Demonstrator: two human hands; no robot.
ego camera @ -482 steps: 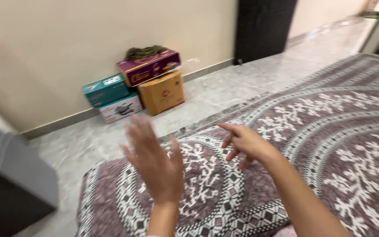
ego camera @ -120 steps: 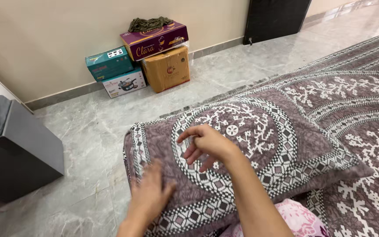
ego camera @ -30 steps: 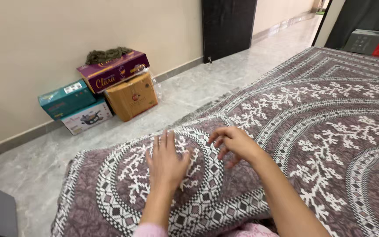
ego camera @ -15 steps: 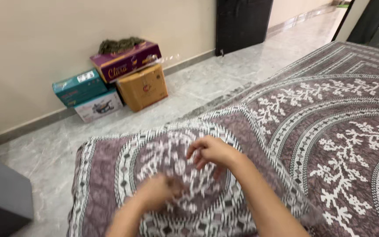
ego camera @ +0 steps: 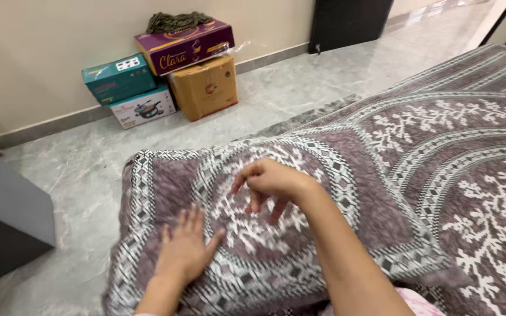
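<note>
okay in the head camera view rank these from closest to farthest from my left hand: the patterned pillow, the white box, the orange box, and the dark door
1. patterned pillow: directly under the left hand.
2. white box: on the floor by the wall, ahead.
3. orange box: just right of the white one.
4. dark door: far right, along the wall.

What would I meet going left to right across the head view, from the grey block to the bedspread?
Grey block → teal box → left hand flat on the pillow → orange box → right hand over the pillow → bedspread.
</note>
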